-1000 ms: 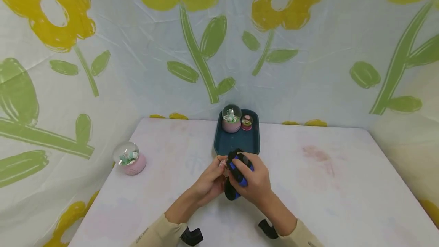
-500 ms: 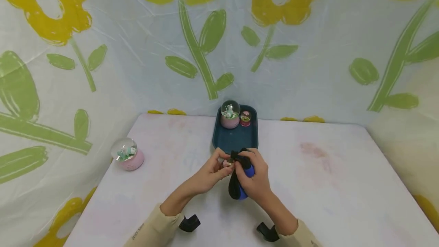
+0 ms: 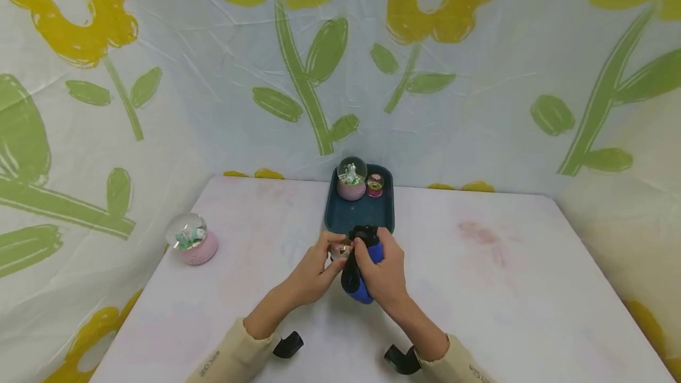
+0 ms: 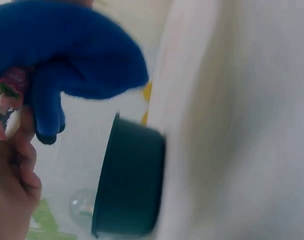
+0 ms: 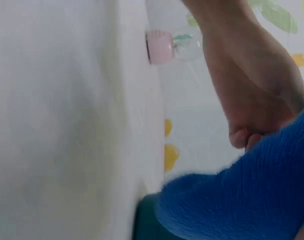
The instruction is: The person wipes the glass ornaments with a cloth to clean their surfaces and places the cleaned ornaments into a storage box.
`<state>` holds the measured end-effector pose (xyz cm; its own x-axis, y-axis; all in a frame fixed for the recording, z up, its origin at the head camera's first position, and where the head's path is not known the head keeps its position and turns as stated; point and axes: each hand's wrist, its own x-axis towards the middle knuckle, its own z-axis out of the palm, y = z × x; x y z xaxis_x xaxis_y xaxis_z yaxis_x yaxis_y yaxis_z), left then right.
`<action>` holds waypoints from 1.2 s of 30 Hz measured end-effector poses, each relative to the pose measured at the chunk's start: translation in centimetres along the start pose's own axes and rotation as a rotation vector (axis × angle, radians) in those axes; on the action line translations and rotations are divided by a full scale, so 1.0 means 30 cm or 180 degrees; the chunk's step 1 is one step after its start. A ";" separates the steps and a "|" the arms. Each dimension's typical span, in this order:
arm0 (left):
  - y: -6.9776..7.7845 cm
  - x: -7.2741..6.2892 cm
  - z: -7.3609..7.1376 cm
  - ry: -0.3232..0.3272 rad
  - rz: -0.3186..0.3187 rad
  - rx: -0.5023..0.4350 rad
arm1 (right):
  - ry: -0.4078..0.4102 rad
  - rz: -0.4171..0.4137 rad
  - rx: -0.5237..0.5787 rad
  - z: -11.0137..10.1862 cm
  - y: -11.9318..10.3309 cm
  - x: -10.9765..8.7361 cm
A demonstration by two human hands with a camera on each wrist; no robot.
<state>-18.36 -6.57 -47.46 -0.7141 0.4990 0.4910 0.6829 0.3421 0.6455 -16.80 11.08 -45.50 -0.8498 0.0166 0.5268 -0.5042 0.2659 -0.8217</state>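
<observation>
My left hand (image 3: 314, 273) pinches small globe (image 3: 338, 250), mostly hidden; right hand (image 3: 384, 273) grips blue cloth (image 3: 355, 279) against it. Tray (image 3: 359, 215) just beyond; table (image 3: 505, 288) open rightward.

The pale bench (image 3: 495, 288) carries a dark teal tray (image 3: 359, 216) near its far edge and a pink-based snow globe (image 3: 190, 240) at its left edge.

hands (image 3: 351, 268) + blue cloth (image 3: 362, 279) | shifted twd tray (image 3: 367, 214)

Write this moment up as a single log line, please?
left hand: pinches small globe | right hand: grips blue cloth against it | tray: just behind, holds snow globe
</observation>
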 end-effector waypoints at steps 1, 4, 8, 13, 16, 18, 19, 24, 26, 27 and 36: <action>0.001 0.000 0.006 0.0013 -0.0053 -0.0306 | 0.0082 -0.0253 -0.0103 0.001 0.004 -0.003; 0.012 0.011 0.023 0.0000 -0.0131 -0.1335 | 0.0286 -0.0953 -0.0276 -0.003 0.014 -0.002; 0.021 0.027 0.048 -0.0209 -0.0442 -0.2494 | 0.0445 -0.1840 -0.0469 -0.020 0.039 0.014; 0.019 0.012 0.055 -0.0602 -0.1312 -0.3461 | 0.0310 -0.3133 -0.0867 -0.046 0.074 0.044; 0.019 -0.001 0.051 -0.0656 -0.1513 -0.3550 | 0.0138 -0.3361 -0.0946 -0.054 0.077 0.048; 0.019 -0.007 0.053 -0.0595 -0.1434 -0.3441 | 0.0097 -0.3102 -0.0864 -0.053 0.074 0.040; 0.019 -0.008 0.055 -0.0535 -0.1334 -0.3343 | 0.0100 -0.2894 -0.0791 -0.051 0.072 0.035; 0.013 0.020 0.053 -0.0044 -0.0708 -0.2294 | 0.0090 -0.1539 -0.0222 -0.022 0.080 0.029; 0.010 0.029 0.047 0.0127 -0.0618 -0.1630 | 0.0045 -0.0935 -0.0086 -0.014 0.084 0.028; 0.007 0.031 0.042 0.0175 -0.0626 -0.1297 | 0.0005 -0.0657 -0.0065 -0.012 0.085 0.027; 0.002 0.030 -0.003 0.0150 -0.0529 -0.0160 | -0.0294 -0.0230 -0.0657 -0.065 0.086 0.006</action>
<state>-18.97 -6.16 -46.94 -0.8237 0.4006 0.4012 0.5471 0.3760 0.7479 -17.96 13.65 -47.10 -0.8280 -0.0955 0.5525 -0.5301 0.4547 -0.7157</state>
